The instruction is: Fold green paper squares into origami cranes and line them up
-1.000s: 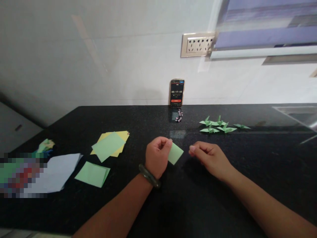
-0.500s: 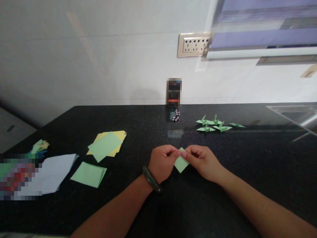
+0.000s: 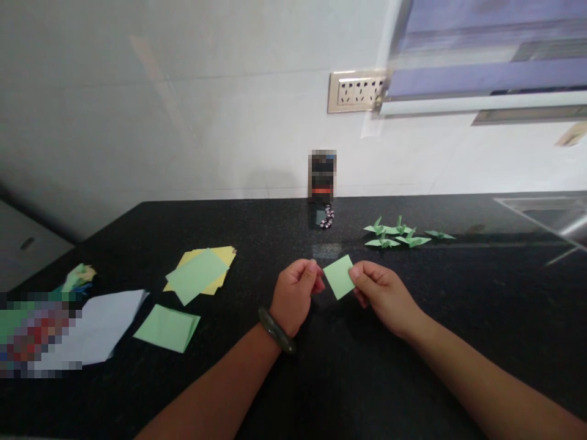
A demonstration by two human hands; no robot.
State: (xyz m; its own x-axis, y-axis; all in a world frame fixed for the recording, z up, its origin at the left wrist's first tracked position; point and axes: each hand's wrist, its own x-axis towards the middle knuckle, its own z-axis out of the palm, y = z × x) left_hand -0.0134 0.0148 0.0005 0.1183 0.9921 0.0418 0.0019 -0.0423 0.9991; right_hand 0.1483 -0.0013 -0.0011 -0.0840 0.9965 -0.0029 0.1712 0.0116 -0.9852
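A small folded square of light green paper point(image 3: 338, 276) is held just above the black counter point(image 3: 413, 342). My right hand point(image 3: 383, 293) pinches its right edge between thumb and fingers. My left hand point(image 3: 296, 293), with a dark bangle on the wrist, is curled with its fingertips at the paper's left corner; whether they grip it or only touch it I cannot make out.
Several green paper cranes point(image 3: 398, 234) lie at the back right. A phone point(image 3: 323, 176) leans on the wall with a bead string point(image 3: 328, 217) before it. To the left lie yellow and green sheets point(image 3: 199, 274), a folded green sheet point(image 3: 167, 328), a white sheet point(image 3: 98, 330). A sink point(image 3: 545, 214) is far right.
A second ago only my left hand held the paper and my right hand was apart. Both hands then met on it, and now the square is turned and held mainly by my right hand.
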